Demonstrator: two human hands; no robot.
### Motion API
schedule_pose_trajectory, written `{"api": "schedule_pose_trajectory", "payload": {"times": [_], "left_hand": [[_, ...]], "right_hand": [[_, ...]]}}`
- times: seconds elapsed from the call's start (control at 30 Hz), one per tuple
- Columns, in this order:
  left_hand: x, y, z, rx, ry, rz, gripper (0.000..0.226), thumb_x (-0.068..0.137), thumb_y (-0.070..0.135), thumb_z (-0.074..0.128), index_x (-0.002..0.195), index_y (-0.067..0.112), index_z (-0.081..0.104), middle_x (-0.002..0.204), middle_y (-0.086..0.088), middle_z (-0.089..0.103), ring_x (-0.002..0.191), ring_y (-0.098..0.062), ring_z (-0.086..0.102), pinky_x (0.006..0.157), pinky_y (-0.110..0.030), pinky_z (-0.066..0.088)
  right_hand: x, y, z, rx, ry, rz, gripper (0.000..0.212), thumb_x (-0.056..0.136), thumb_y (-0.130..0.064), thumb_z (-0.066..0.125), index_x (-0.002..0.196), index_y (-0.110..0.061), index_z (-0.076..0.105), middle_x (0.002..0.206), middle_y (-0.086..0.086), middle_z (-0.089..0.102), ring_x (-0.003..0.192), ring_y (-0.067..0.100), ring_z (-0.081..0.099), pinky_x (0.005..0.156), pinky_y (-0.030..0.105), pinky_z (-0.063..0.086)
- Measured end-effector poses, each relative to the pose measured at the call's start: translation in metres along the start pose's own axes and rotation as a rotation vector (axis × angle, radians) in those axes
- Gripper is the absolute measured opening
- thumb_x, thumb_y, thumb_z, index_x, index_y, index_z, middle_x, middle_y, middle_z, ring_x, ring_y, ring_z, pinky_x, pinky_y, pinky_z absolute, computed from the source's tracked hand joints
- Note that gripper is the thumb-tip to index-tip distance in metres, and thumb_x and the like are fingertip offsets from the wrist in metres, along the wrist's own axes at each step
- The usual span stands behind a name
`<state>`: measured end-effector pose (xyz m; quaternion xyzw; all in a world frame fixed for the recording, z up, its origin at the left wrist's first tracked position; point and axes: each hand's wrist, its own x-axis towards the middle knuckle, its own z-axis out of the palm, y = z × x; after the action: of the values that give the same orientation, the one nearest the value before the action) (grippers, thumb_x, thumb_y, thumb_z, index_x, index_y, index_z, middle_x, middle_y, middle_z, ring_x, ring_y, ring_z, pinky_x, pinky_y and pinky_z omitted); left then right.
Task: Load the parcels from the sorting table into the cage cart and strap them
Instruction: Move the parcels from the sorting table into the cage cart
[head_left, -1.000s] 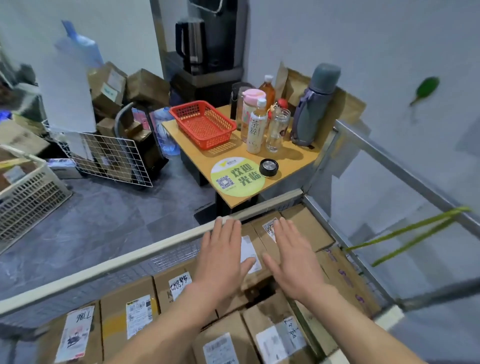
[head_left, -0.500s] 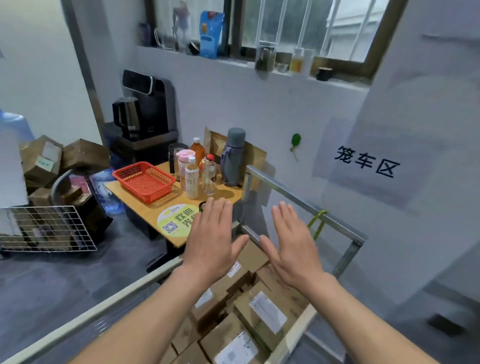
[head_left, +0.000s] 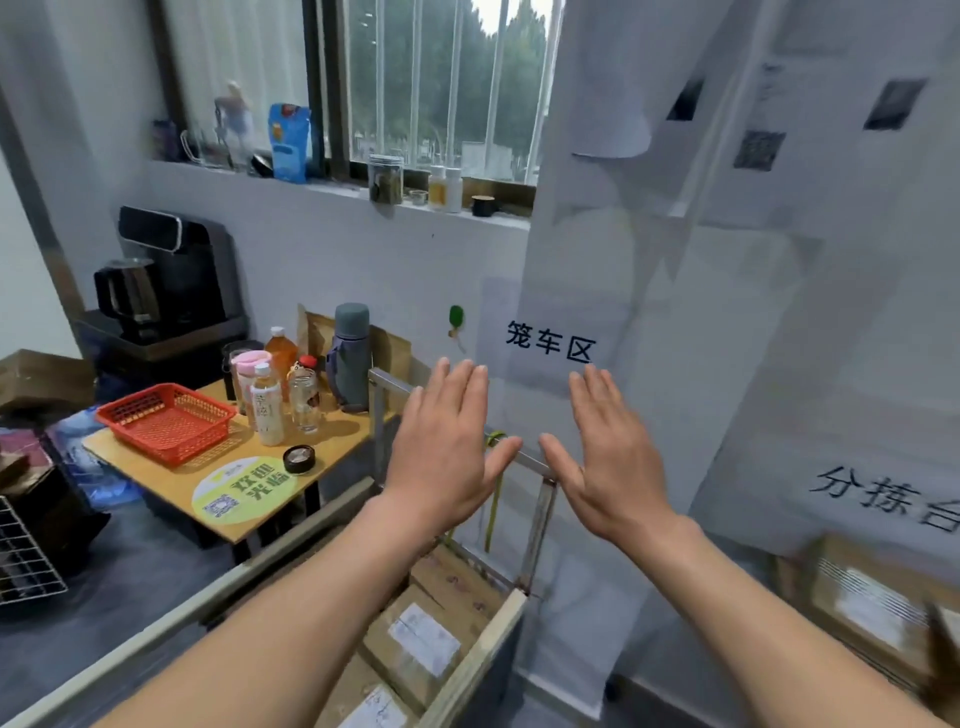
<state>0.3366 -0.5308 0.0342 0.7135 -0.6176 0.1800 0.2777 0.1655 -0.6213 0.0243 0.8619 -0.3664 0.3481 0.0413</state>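
- Head view: our left hand (head_left: 447, 457) and right hand (head_left: 608, 457) are raised side by side in front of us, palms facing away, backs toward the camera, forearms reaching up from the near edge.
- The fingers of both hands are spread flat and straight, thumbs angled inward toward each other; they hold nothing and touch nothing.
- The cage cart (head_left: 535, 514) stands below the hands, its metal corner post and rail showing between them. A green strap (head_left: 493, 488) hangs from that rail, probably tied there to be ready for securing the load.
- Parcels (head_left: 421, 639) lie packed label-up inside the cart, close together, which should keep them from shifting.
- At the near right, another parcel (head_left: 862, 603) rests by the sorting-table sign, well apart from the cart; we judge loading unfinished.
- On the left, a wooden tabletop (head_left: 332, 452) carries a red basket (head_left: 166, 421) and bottles, none of them part of the job.
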Motion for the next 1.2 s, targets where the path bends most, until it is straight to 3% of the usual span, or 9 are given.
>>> {"api": "schedule_pose_trajectory", "payload": {"times": [0.2,0.47,0.63,0.8,1.03,1.2], "left_hand": [[0.021,0.070,0.004,-0.023,0.008,0.087,0.082,0.092,0.063,0.028,0.149,0.005,0.035,0.153,-0.015,0.039,0.145,-0.034,0.028,0.112,-0.051,0.033],[0.046,0.148,0.017,-0.147,0.047,0.245,0.080,0.089,0.060,0.038,0.141,-0.001,0.046,0.144,-0.020,0.049,0.138,-0.040,0.040,0.107,-0.052,0.039],[0.064,0.185,0.030,-0.250,0.035,0.353,0.079,0.089,0.058,0.040,0.141,-0.001,0.045,0.143,-0.021,0.049,0.137,-0.042,0.040,0.105,-0.058,0.042],[0.076,0.215,0.041,-0.355,0.012,0.462,0.080,0.090,0.059,0.036,0.144,0.000,0.041,0.146,-0.021,0.046,0.138,-0.041,0.039,0.108,-0.051,0.037],[0.079,0.243,0.062,-0.488,-0.034,0.588,0.081,0.090,0.061,0.034,0.146,0.004,0.036,0.147,-0.018,0.043,0.139,-0.039,0.038,0.107,-0.050,0.038],[0.073,0.266,0.075,-0.583,-0.043,0.654,0.074,0.088,0.059,0.039,0.141,0.007,0.035,0.141,-0.017,0.047,0.134,-0.038,0.043,0.103,-0.050,0.042]], "right_hand": [[-0.015,0.053,-0.053,-0.067,0.090,0.017,0.077,0.094,-0.055,0.041,0.150,-0.002,0.037,0.156,0.018,0.036,0.147,0.033,0.031,0.118,0.046,0.027],[-0.042,0.107,-0.119,-0.198,0.184,0.140,0.078,0.094,-0.055,0.040,0.150,-0.001,0.038,0.156,0.019,0.037,0.146,0.033,0.031,0.116,0.046,0.029],[-0.059,0.131,-0.154,-0.311,0.204,0.234,0.079,0.093,-0.056,0.040,0.152,-0.004,0.035,0.157,0.018,0.034,0.147,0.033,0.030,0.117,0.051,0.031],[-0.080,0.147,-0.185,-0.446,0.209,0.341,0.079,0.095,-0.058,0.036,0.156,-0.009,0.026,0.162,0.012,0.025,0.151,0.026,0.020,0.121,0.042,0.021],[-0.115,0.152,-0.206,-0.591,0.243,0.498,0.079,0.095,-0.058,0.038,0.155,-0.008,0.026,0.161,0.013,0.027,0.150,0.024,0.020,0.119,0.034,0.014],[-0.142,0.151,-0.220,-0.634,0.244,0.583,0.082,0.094,-0.060,0.033,0.156,-0.008,0.026,0.162,0.012,0.025,0.151,0.025,0.019,0.121,0.042,0.020]]}}
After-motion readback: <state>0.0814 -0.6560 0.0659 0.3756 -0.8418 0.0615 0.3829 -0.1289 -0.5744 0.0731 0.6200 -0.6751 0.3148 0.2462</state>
